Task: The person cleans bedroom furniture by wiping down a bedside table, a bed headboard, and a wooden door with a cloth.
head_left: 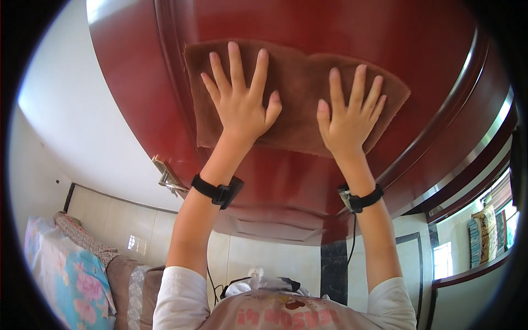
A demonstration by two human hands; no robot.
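Brown cloth lies flat under both hands on the door.

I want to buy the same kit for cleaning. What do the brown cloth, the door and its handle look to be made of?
Cloth: soft napped fabric, perhaps microfibre or terry; matte, fuzzy surface. Door: probably wood or veneer under glossy red-brown lacquer; it reflects light and has moulded panels. Handle: metal, with a shiny silvery-brass gleam. Both hands lie flat on the cloth.

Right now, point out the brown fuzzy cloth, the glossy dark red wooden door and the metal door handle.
brown fuzzy cloth (297,82), head view, bare middle between the hands.
glossy dark red wooden door (286,181), head view, panel below the cloth.
metal door handle (168,179), head view, lever.
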